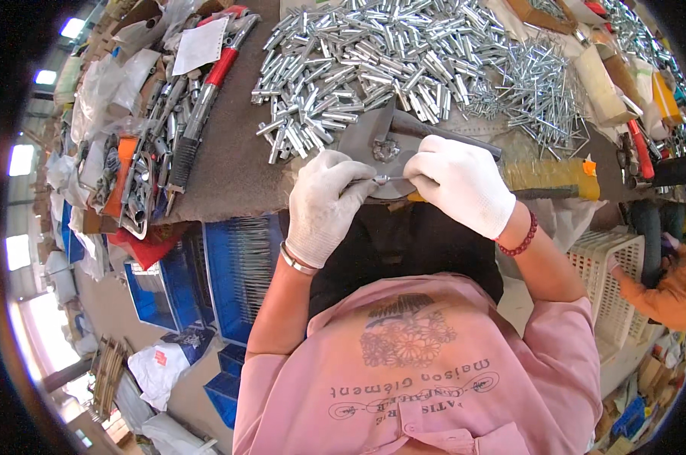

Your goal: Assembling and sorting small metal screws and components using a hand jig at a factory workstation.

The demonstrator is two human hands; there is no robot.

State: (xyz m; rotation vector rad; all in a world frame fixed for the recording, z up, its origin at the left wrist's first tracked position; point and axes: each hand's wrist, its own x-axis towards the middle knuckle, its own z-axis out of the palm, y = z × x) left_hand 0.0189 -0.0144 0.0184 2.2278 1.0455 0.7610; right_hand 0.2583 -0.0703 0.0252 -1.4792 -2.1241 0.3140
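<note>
Both my hands wear white knit gloves and meet over the near edge of the bench. My left hand is closed, pinching a small silver metal piece at its fingertips. From that piece a thin metal rod runs across to my right hand, whose fingers are closed on its other end. Just beyond them is a round grey metal plate with a small lump of metal bits on it. A dark hammer-like tool lies across the plate, partly hidden by my right hand.
A large heap of silver metal tubes covers the far bench, with thin metal pins at its right. Tools and a red-and-black bar lie left. Blue crates of rods stand below. Another person in orange is at right.
</note>
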